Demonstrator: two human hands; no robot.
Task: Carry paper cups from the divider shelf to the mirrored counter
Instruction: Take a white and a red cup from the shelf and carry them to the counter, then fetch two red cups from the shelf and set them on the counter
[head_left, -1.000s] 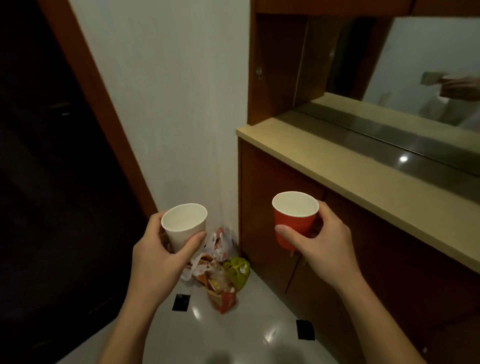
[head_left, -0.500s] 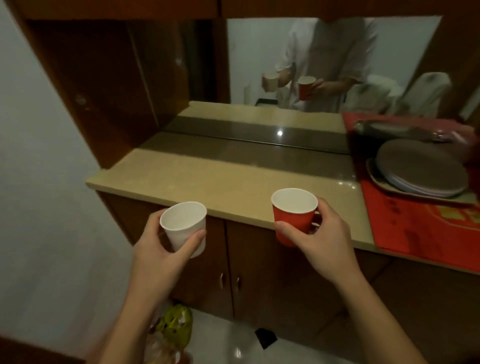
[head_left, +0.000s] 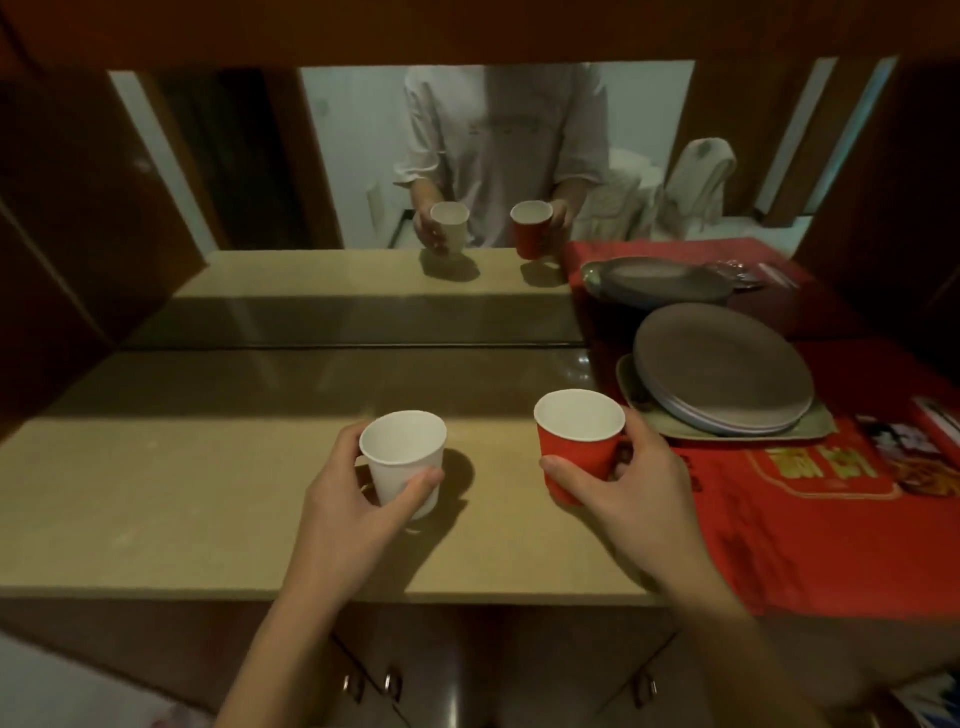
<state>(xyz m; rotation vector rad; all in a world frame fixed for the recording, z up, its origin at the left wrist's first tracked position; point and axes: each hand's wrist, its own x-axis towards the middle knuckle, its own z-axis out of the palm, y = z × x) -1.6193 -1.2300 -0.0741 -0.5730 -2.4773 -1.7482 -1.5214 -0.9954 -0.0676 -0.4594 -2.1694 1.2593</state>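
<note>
My left hand (head_left: 345, 512) grips a white paper cup (head_left: 402, 457) from its left side, held upright low over the beige counter top (head_left: 156, 499); whether its base touches the surface I cannot tell. A red paper cup (head_left: 576, 441) with a white inside is in my right hand (head_left: 631, 499), upright over the counter beside the red cloth. Both cups look empty. The mirror (head_left: 467, 156) behind the counter reflects both cups and the person holding them.
A red cloth (head_left: 810, 519) covers the counter's right part. On it a stack of brown-grey plates (head_left: 722, 364) rests on a pale tray (head_left: 821, 427). Dark wooden side panels flank the niche. Cabinet doors with metal handles (head_left: 369, 686) sit below the counter.
The view has swung from the wall and floor to face the counter. Both hands, each with its cup, have moved forward from in front of the cabinet to above the counter top.
</note>
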